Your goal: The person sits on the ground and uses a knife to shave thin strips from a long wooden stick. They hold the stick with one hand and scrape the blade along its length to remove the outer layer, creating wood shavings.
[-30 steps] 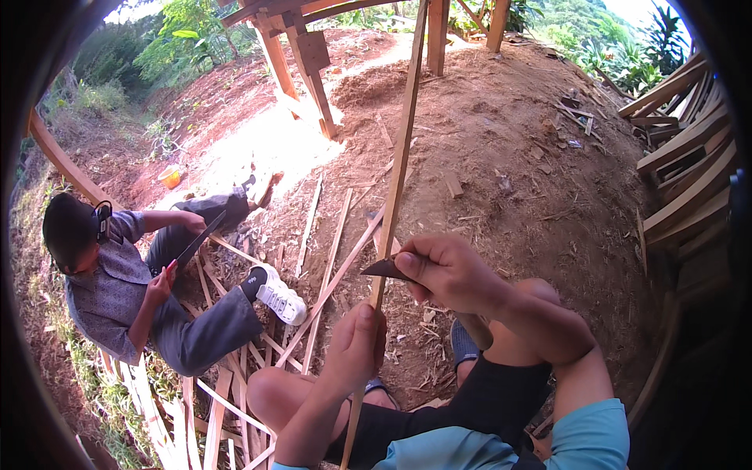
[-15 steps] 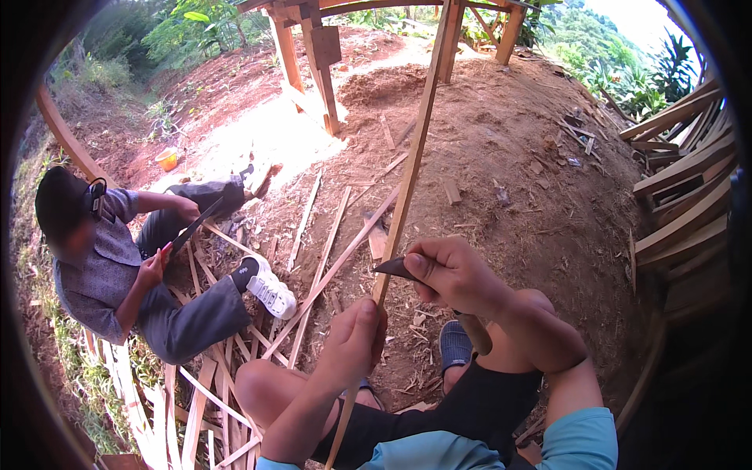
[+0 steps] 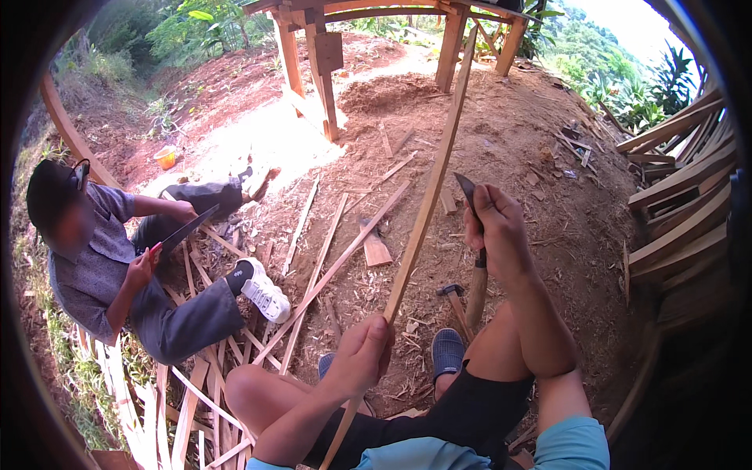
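My left hand (image 3: 362, 352) is closed round a long thin wooden strip (image 3: 424, 215), which slants up and away from my lap. Its lower end passes between my legs. In my right hand (image 3: 499, 235) is a knife (image 3: 477, 291) with a dark curved blade and a long wooden handle; my fingers grip it near the blade. The blade points up and stands to the right of the strip, apart from it.
To my left a seated person (image 3: 110, 251) holds a long blade. Several wooden strips (image 3: 321, 286) lie between us. A hammer-like tool (image 3: 452, 292) is by my sandal (image 3: 447, 352). Stacked planks (image 3: 689, 215) rise at the right; a wooden frame (image 3: 321, 78) stands ahead.
My right hand has lifted the knife off the strip and moved up and right, turning the blade upward. The strip's far end has tilted to the right.
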The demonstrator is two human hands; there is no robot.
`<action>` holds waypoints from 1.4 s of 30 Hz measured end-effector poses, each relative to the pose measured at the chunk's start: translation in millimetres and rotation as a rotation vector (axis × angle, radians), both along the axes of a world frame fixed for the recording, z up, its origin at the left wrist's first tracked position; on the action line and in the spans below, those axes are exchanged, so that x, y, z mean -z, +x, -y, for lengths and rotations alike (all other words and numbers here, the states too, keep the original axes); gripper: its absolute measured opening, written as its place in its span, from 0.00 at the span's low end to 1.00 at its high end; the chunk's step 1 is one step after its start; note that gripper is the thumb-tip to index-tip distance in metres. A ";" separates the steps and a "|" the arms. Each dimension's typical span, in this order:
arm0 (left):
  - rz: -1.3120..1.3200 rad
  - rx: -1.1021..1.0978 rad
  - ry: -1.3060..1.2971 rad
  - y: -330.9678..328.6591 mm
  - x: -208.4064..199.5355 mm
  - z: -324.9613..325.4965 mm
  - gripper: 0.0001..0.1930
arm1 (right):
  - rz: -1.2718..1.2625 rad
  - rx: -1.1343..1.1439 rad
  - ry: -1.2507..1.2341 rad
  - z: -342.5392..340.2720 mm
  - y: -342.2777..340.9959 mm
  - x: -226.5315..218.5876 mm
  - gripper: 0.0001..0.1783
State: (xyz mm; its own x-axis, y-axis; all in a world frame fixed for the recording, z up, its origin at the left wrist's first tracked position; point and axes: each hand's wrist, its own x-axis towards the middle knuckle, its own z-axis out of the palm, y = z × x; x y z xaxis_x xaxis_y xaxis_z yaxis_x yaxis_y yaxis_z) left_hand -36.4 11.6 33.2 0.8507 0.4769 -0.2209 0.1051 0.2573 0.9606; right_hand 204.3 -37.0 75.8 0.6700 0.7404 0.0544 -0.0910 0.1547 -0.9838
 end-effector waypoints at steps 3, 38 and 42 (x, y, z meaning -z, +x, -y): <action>0.045 0.009 -0.113 -3.3 -2.9 -22.3 0.26 | -0.024 -0.255 -0.078 6.4 -30.2 -6.9 0.15; 0.012 -0.053 -0.122 18.8 -13.5 -20.9 0.13 | -0.072 -0.158 -0.107 -6.4 -6.4 -7.4 0.14; -0.048 -0.047 -0.131 19.0 -19.5 -27.4 0.12 | -0.023 -0.369 -0.195 5.3 -21.0 -16.0 0.15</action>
